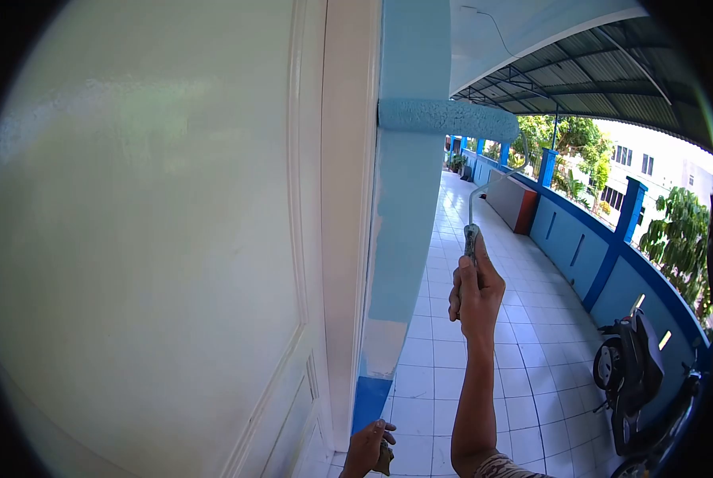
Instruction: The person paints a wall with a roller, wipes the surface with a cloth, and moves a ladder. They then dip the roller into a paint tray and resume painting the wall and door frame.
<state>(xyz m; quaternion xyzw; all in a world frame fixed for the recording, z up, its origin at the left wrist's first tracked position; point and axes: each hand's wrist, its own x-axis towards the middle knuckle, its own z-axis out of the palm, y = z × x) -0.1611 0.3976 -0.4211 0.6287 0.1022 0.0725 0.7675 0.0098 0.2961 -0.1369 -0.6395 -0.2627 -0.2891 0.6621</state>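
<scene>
My right hand [477, 291] is wrapped round the handle of a paint roller [444, 118], held up with its bent wire frame to the right. The roller's sleeve is coated light blue and lies level across the narrow wall strip [408, 215] beside the door frame. Its left end touches the edge next to the frame. Below an uneven edge, a pale patch [384, 346] shows on the wall, and a dark blue band [370, 401] runs at the foot. Low down, my left hand [366, 448] is closed round a small brownish-green object [384, 458], too hidden to name.
A cream door [149, 239] and its pale frame [347, 199] fill the left. White floor tiles [523, 350] run along the corridor. To the right stand a low blue wall [559, 231] and a parked motorbike [631, 374], under a corrugated roof [595, 68].
</scene>
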